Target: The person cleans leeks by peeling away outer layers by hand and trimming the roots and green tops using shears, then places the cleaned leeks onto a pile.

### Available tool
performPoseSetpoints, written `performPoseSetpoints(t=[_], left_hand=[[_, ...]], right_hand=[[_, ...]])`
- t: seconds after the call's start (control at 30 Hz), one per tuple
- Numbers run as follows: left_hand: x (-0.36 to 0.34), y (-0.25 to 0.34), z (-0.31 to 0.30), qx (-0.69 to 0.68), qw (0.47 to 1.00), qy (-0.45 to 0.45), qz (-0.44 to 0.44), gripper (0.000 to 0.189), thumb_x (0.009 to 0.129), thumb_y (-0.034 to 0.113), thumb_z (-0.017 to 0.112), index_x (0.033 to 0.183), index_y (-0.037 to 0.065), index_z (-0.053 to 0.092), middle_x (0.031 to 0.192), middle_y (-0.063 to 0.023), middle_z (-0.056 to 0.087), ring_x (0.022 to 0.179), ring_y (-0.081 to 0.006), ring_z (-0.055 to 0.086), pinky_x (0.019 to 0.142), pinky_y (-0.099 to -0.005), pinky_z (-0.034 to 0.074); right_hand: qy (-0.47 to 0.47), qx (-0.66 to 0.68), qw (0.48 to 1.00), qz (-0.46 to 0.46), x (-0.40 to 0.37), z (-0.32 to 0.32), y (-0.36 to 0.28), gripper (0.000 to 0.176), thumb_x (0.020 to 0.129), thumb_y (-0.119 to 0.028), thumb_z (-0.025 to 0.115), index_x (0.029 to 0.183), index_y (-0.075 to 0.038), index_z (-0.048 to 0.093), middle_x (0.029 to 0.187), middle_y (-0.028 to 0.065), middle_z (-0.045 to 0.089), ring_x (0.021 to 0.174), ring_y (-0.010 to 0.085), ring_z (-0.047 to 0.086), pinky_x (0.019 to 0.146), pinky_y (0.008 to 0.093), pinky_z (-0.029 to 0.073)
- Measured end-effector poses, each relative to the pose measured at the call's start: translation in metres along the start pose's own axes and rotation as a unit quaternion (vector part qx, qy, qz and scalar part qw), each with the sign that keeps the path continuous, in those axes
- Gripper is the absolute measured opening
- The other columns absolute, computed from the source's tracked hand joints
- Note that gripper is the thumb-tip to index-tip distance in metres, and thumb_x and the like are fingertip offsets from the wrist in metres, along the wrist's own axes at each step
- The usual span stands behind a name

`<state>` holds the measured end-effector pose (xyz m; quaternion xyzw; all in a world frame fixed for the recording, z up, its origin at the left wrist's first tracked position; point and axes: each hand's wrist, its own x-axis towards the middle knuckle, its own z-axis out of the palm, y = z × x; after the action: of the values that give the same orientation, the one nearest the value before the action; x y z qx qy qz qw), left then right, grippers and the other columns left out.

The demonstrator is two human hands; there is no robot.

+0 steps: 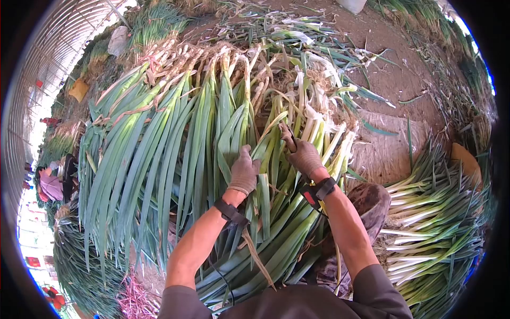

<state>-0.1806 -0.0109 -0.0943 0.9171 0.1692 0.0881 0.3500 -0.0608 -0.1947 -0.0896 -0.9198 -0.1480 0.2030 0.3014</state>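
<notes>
Your gloved left hand (pixel 245 170) touched the leaves of the long green onions (pixel 199 133), while your gloved right hand (pixel 307 157) was at their stalks; whether either grip was closed, I could not tell. They lay heaped before you, roots away, near a paler-stemmed pile (pixel 425 218) at right.

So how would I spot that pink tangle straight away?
Start at the big heap of long green leaves, then go down past its lower left edge. The pink tangle lies there, its thin, bright strands standing out from the dark green leaves to its left.
</notes>
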Motion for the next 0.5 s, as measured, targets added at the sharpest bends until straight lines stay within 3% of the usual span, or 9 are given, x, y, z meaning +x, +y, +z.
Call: performPoseSetpoints(t=[0.03, 0.13, 0.33, 0.5], left_hand=[[-0.001, -0.001, 0.001, 0.002, 1.0, 0.01, 0.013, 0.051, 0.09, 0.018, 0.061, 0.133, 0.0, 0.04, 0.093, -0.031, 0.065, 0.088, -0.0486, 0.063, 0.078, -0.0534, 0.049], [-0.003, 0.004, -0.002, 0.015, 1.0, 0.001, 0.006, 0.05, 0.09, 0.016, 0.06, 0.133, 0.0, 0.041, 0.093, -0.0304, 0.065, 0.09, -0.048, 0.063, 0.08, -0.0529, 0.049], [-0.013, 0.019, -0.016, 0.025, 0.997, -0.009, 0.072, 0.051, 0.088, 0.009, 0.058, 0.138, 0.006, 0.044, 0.113, -0.0274, 0.061, 0.094, -0.0463, 0.062, 0.084, -0.0514, 0.051], [-0.022, 0.021, -0.033, 0.089, 0.987, -0.118, 0.058, 0.045, 0.089, 0.004, 0.057, 0.133, 0.013, 0.056, 0.112, -0.0229, 0.059, 0.096, -0.044, 0.063, 0.086, -0.0493, 0.051]], right_hand=[[0.001, -0.002, 1.0, 0.004, 0.004, 0.0, -0.001, 0.034, 0.078, -0.021, 0.064, 0.103, 0.002, 0.064, 0.096, 0.0281, 0.068, 0.096, 0.0441, 0.066, 0.087, 0.0491, 0.052], [0.004, 0.001, 1.0, 0.013, 0.011, -0.001, -0.002, 0.035, 0.078, -0.022, 0.065, 0.103, 0.002, 0.065, 0.097, 0.0277, 0.069, 0.096, 0.0434, 0.066, 0.087, 0.0485, 0.052], [-0.008, -0.017, 1.0, 0.024, 0.03, -0.003, -0.006, 0.034, 0.075, -0.022, 0.066, 0.098, 0.002, 0.069, 0.095, 0.0268, 0.069, 0.093, 0.043, 0.067, 0.086, 0.0474, 0.053], [0.001, 0.006, 1.0, 0.015, 0.034, -0.002, -0.001, 0.035, 0.074, -0.023, 0.068, 0.098, 0.003, 0.069, 0.093, 0.0272, 0.069, 0.091, 0.0435, 0.067, 0.084, 0.0469, 0.053]])
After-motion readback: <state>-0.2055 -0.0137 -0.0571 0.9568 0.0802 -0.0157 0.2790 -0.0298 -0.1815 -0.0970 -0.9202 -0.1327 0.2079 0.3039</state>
